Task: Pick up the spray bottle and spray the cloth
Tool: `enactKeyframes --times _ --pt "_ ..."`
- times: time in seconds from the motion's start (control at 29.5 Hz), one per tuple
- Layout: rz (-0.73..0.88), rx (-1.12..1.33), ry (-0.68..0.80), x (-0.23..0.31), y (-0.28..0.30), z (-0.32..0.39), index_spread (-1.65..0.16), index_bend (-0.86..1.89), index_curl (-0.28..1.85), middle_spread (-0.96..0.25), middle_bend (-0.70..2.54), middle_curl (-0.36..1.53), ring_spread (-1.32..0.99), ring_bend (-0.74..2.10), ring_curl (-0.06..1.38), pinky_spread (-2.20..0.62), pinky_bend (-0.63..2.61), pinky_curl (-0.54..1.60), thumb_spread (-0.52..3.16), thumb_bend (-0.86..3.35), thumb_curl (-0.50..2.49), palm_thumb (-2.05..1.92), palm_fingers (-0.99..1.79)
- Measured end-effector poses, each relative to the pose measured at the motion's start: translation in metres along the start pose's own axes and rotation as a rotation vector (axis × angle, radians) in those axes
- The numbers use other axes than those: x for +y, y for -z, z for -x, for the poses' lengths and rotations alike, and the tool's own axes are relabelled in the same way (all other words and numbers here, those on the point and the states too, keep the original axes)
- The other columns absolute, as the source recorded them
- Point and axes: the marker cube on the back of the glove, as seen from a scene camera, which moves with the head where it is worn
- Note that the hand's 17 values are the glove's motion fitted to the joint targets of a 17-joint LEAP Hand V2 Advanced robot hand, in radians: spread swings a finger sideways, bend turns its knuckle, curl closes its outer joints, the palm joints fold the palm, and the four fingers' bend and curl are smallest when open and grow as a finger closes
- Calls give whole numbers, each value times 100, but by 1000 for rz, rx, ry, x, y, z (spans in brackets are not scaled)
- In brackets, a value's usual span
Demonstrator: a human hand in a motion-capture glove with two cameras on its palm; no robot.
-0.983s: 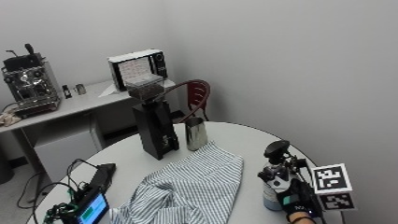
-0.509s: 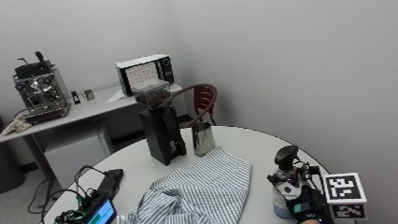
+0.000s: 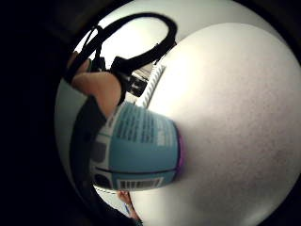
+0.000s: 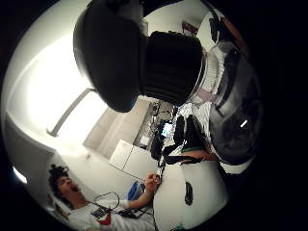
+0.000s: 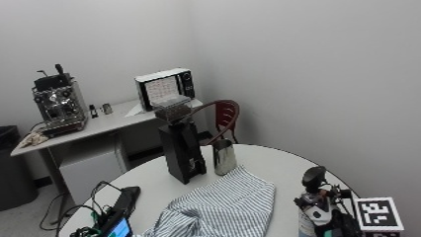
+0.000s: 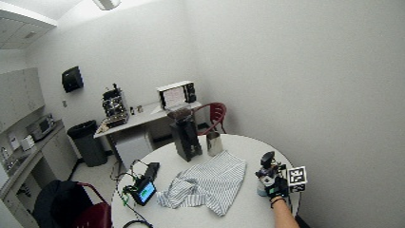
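A spray bottle (image 5: 315,198) with a black trigger head and a blue label stands upright at the right side of the round white table (image 5: 279,163). My gloved right hand (image 5: 341,223) grips its body from the right. Both palm views show it close up: the blue label (image 3: 136,151) and the black spray head (image 4: 139,62). The bottle's base is right by the tabletop; I cannot tell whether it touches. The striped cloth (image 5: 220,207) lies crumpled in the middle of the table, left of the bottle and apart from it. The wide view shows the bottle (image 6: 267,174), hand (image 6: 276,188) and cloth (image 6: 206,183) the same way.
A black coffee grinder (image 5: 181,148) and a steel pitcher (image 5: 224,157) stand at the table's far side, behind the cloth. A small screen with cables (image 5: 118,226) sits at the left edge. A red chair (image 5: 224,114) and a side desk (image 5: 99,118) stand beyond.
The outside camera has shifted, so the whole picture has moved. My hand stays around the spray bottle at the right of the cloth.
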Motion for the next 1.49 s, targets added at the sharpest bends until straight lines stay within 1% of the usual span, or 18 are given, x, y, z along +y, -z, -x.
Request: enactKeyframes --times 0.1,0.17,0.37,0.54,0.95,1.25,1.49 --pt "24 -33 14 -2 6 12 -24 8 21 -9 35 42 -10 55 40 18 24 34 91 -2 48 87 99" --pt "69 -48 41 -5 5 24 -24 8 21 -9 35 42 -10 55 40 17 25 34 91 -2 48 87 100" --pt "300 -83 134 -12 -13 71 -23 7 21 -8 34 43 -10 56 41 13 27 35 89 -3 50 86 104" --pt "418 -100 171 -25 -34 98 -22 6 20 -7 34 44 -10 57 42 8 31 37 87 -3 52 85 108" --pt "569 -161 275 -41 -71 146 -21 7 19 -6 35 44 -9 59 42 3 34 38 84 -3 55 83 109" --pt "727 -264 294 -45 -93 150 -21 6 19 -5 35 45 -8 61 43 -1 39 39 83 -3 57 82 112" --pt "739 -260 287 -57 -98 161 -20 7 18 -5 37 45 -8 63 43 -3 41 39 84 -3 58 81 112"
